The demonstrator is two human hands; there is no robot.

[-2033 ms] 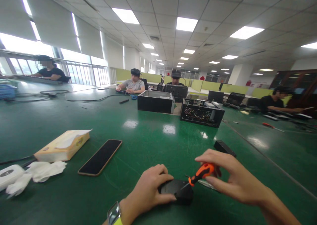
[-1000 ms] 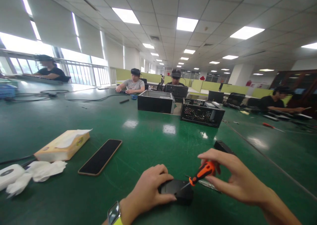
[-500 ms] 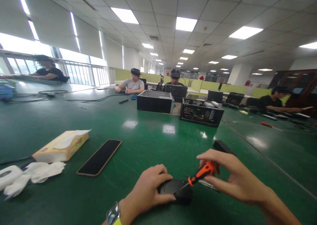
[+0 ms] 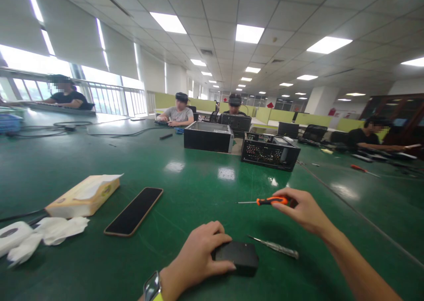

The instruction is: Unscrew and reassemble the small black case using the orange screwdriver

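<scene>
My left hand (image 4: 207, 250) grips the left end of a small black box (image 4: 236, 257) on the green table. Between the fingers of my right hand (image 4: 300, 208) is the handle of an orange and black screwdriver (image 4: 273, 201). It is held above the table, nearly level, with its tip pointing left and apart from the box. A second screwdriver with a clear handle (image 4: 278, 247) lies to the right of the box, below my right hand.
A phone (image 4: 134, 211), a tissue pack (image 4: 84, 196) and crumpled tissues (image 4: 61, 230) lie at the left. Two computer cases (image 4: 208, 138) (image 4: 270, 153) stand farther back on the table (image 4: 185, 182). Several people sit around it. Another orange screwdriver (image 4: 359, 168) lies far right.
My right hand has lifted the screwdriver off the black box and moved it up and away, turning it nearly level. The clear-handled screwdriver now shows fully. My left hand has stayed on the box.
</scene>
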